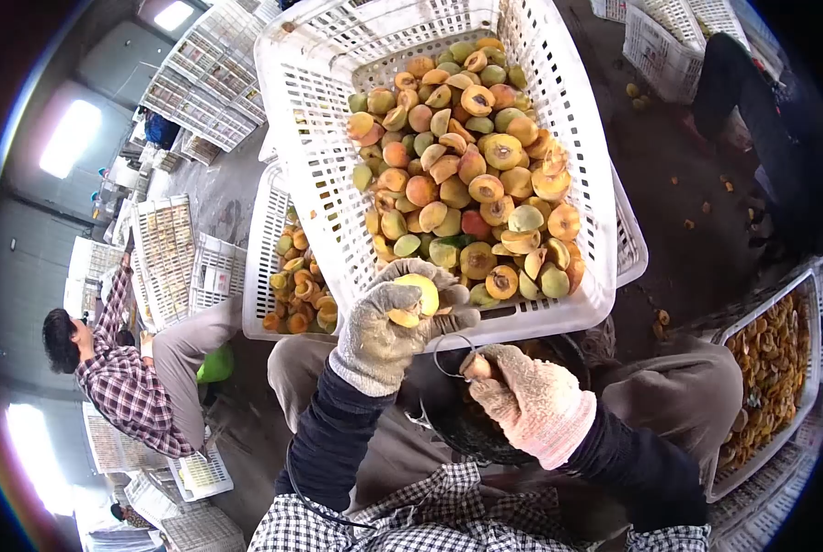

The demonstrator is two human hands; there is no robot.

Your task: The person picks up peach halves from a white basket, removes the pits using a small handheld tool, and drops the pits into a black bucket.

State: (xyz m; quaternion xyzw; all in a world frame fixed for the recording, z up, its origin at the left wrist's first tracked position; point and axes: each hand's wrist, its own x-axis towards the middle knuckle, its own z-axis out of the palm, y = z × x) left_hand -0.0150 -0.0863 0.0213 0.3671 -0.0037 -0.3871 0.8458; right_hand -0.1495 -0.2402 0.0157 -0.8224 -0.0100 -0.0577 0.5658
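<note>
My left hand (374, 336), in a grey work glove, is closed around a cut yellow apricot (420, 293) at the near edge of the white crate (593, 267). In a pale, pink-tinged glove, my right hand (538, 397) grips the short wooden handle of a metal ring pitting tool (440, 361). The ring stands just below the left fingers, apart from the fruit. Apricots (457, 184), several of them split open, fill much of the crate. Between my knees, partly hidden by the right hand, is a dark bucket (448, 419).
Beneath the tilted crate, another white crate (262, 248) holds more apricots. At right stands a crate of fruit halves (765, 368). Another person (131, 386) sits at left near stacked crates (211, 78). A dark-clothed leg (752, 120) shows at upper right; fruit pieces litter the floor.
</note>
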